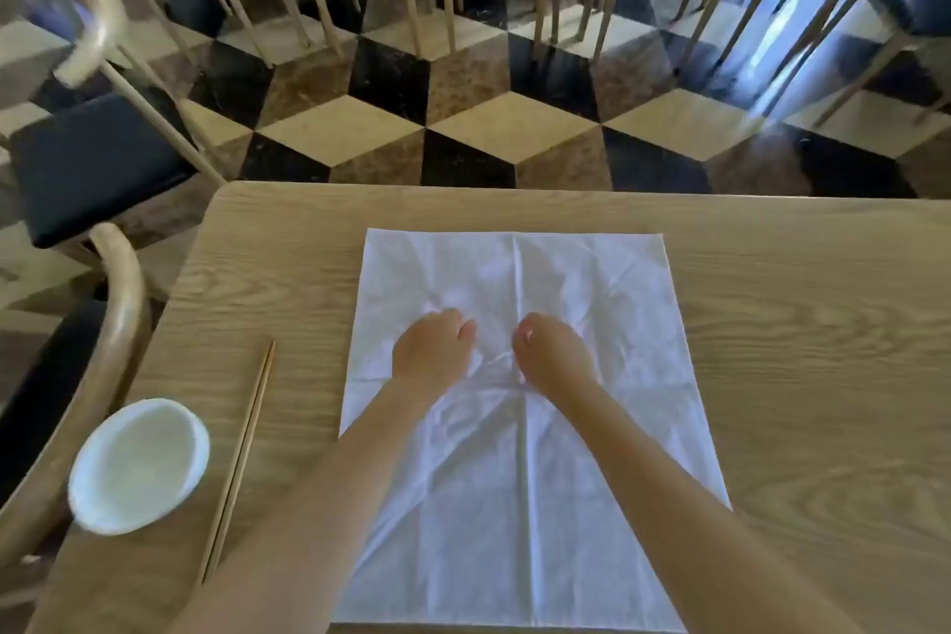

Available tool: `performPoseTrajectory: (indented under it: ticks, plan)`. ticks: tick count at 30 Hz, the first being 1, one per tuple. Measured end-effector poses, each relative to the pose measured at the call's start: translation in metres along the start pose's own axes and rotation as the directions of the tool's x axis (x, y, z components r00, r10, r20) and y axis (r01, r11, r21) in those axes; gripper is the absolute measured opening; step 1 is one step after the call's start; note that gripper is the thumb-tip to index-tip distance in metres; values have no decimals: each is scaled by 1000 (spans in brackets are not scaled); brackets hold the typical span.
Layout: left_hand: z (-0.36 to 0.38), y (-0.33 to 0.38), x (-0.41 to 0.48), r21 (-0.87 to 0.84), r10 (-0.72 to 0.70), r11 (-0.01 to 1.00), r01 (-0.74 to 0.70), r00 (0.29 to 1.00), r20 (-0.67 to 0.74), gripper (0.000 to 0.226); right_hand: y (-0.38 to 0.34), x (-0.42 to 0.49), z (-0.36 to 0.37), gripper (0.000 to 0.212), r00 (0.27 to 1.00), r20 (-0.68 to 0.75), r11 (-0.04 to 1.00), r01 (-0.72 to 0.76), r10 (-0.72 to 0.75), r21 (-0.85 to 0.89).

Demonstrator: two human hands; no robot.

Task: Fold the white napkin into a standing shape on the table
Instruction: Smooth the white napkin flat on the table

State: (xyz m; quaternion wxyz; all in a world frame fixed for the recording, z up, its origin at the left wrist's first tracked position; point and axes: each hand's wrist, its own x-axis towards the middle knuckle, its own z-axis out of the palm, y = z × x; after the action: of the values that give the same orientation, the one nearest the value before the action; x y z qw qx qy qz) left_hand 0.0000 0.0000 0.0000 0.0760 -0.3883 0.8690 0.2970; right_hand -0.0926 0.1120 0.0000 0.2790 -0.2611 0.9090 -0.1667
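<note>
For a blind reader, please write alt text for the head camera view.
Both hands, left hand and right hand, pinch the middle of a flat white napkin on a wooden table. A white bowl and chopsticks lie left.

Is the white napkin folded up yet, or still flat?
Flat: the white napkin lies spread open on the table, only creased.

Checkered floor (463,118), dark-cushioned wooden chairs (98,160).

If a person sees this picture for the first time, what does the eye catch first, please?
First, the white napkin spread flat in the middle of the table, with the left hand and right hand curled on its centre. Then the white bowl and chopsticks at the left.
</note>
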Motion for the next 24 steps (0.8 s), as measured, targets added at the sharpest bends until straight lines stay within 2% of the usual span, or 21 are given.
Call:
performPoseTrajectory:
  ticks: [2, 5, 7, 10, 14, 18, 22, 24]
  plan:
    - [12, -3, 8, 14, 91, 996, -90, 980, -178, 37, -3, 8, 16, 27, 986, -144, 995, 77, -85, -62]
    - [35, -13, 20, 163, 215, 972, -170, 923, -320, 44, -5, 20, 42, 36, 928, -273, 963, 215, -253, -164]
    - [46, -22, 32, 253, 251, 953, -167, 902, -351, 43, -2, 33, 50, 44, 904, -285, 934, 248, -318, -258]
    - [52, -33, 45, 330, 247, 934, -139, 918, -312, 48, 7, 46, 48, 50, 908, -239, 906, 253, -343, -339]
    - [41, -39, 62, 307, 137, 951, -36, 940, -314, 60, 39, 63, 23, 60, 941, -220, 919, 167, -256, -357]
    - [21, -60, 75, 323, 66, 946, 44, 944, -323, 69, 88, 76, -8, 68, 944, -296, 940, 41, -148, -340]
    - [13, -57, 89, 314, 6, 943, 109, 940, -342, 74, 99, 90, -30, 62, 951, -308, 945, -118, 19, -305]
    - [24, -33, 90, 331, 66, 943, 43, 949, -310, 72, 68, 92, -22, 60, 953, -299, 956, -50, -41, -289]
